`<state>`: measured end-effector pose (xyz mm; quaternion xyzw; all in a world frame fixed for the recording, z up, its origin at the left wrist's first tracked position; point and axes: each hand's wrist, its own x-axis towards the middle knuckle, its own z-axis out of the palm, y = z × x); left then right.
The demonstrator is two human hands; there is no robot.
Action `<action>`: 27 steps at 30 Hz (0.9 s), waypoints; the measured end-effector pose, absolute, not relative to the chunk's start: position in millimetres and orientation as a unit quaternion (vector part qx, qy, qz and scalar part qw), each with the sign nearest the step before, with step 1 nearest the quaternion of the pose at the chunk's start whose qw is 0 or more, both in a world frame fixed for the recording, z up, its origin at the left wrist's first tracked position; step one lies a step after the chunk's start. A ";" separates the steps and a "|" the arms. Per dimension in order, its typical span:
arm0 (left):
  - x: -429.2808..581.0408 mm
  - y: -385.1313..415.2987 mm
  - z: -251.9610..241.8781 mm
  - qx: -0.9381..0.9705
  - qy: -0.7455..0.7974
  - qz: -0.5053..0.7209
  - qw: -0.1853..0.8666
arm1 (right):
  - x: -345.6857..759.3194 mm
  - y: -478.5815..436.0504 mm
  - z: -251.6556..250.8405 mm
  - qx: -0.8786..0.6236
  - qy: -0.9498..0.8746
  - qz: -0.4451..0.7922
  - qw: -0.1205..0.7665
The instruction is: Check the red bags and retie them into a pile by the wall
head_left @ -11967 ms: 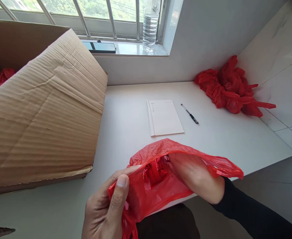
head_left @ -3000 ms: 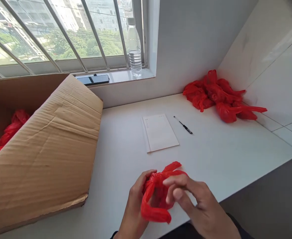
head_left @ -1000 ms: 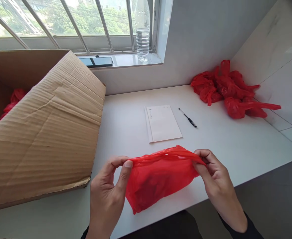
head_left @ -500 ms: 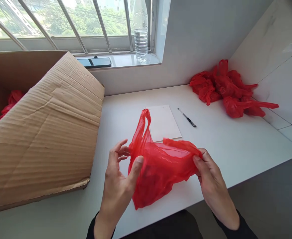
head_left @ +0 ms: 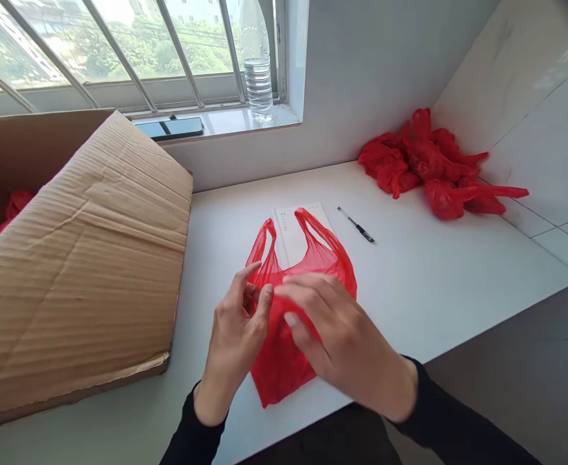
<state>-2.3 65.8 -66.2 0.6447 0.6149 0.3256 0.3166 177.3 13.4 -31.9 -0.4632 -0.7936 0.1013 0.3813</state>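
Note:
A thin red plastic bag (head_left: pixel 284 361) lies on the white table, its two loop handles spread toward the far side. Something darker shows dimly through its lower part; I cannot make out what. At the bag's left edge, my left hand (head_left: pixel 238 336) is half curled, with a gap between thumb and index finger. My right hand (head_left: pixel 339 332) hovers across the middle of the bag, fingers stretched to the left and thumb apart, slightly blurred. It holds nothing and hides part of the bag. A white notebook (head_left: pixel 286 229) lies partly under the handles.
On the left stands a large open cardboard box (head_left: pixel 84 271) with red plastic inside. A black pen (head_left: pixel 356 225) lies right of the notebook. Several red plastic bags (head_left: pixel 439 168) are heaped by the wall. A water bottle (head_left: pixel 258 84) and a phone (head_left: pixel 177 127) rest on the windowsill.
My right hand has let go of the bag's right handle and swung left over the bag. That handle now lies stretched out toward the notebook. The view has shifted slightly.

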 end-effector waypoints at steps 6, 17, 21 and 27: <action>-10.3 76.2 -102.4 0.619 0.620 0.250 0.412 | 191.5 31.5 -70.6 -0.524 -0.834 0.018 0.172; -3.6 66.1 -61.7 0.610 0.508 0.273 0.544 | 174.2 4.2 -55.0 -0.436 -0.868 0.150 0.182; -6.2 60.7 -49.2 0.547 0.490 0.357 0.577 | 185.7 0.6 -48.2 -0.490 -0.808 0.244 0.218; -4.4 42.6 -11.4 0.373 0.413 0.519 0.649 | 207.2 17.9 -18.9 -0.596 -0.738 0.243 0.204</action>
